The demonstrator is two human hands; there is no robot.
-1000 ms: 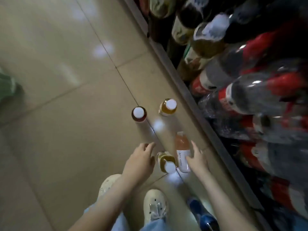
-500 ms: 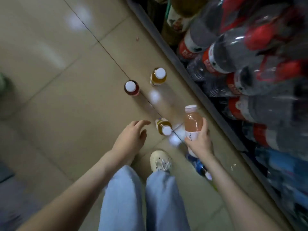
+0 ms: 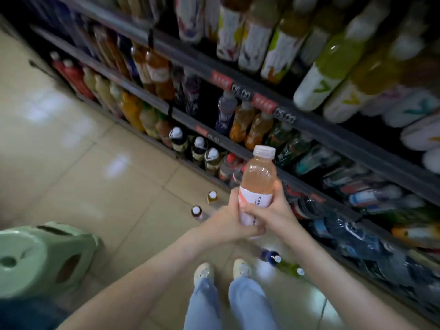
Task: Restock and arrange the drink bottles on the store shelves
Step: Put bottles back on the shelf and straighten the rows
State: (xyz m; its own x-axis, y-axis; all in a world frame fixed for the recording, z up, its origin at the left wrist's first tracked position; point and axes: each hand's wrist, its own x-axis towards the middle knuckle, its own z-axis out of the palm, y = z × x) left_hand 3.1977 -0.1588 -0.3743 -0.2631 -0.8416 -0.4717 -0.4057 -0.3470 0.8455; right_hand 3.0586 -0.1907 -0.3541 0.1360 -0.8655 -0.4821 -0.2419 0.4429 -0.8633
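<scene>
Both hands, left hand [image 3: 229, 221] and right hand [image 3: 269, 211], wrap the pink bottle [image 3: 258, 184] at its label; full, probably slick plastic, so mid-body works.

Premises: retail shop, drinks aisle. Dark metal tiered shelves [image 3: 333, 141] run the length of the view, packed with rows of plastic drink bottles [image 3: 240, 122] grouped by kind. Red-and-black price strips [image 3: 264, 104] on the shelf edges read 05.00. Glossy beige tiled floor [image 3: 71, 175], with small white-capped bottles [image 3: 196, 211] standing loose near the bottom shelf. Pale green plastic stool [image 3: 35, 258] in the aisle.
</scene>
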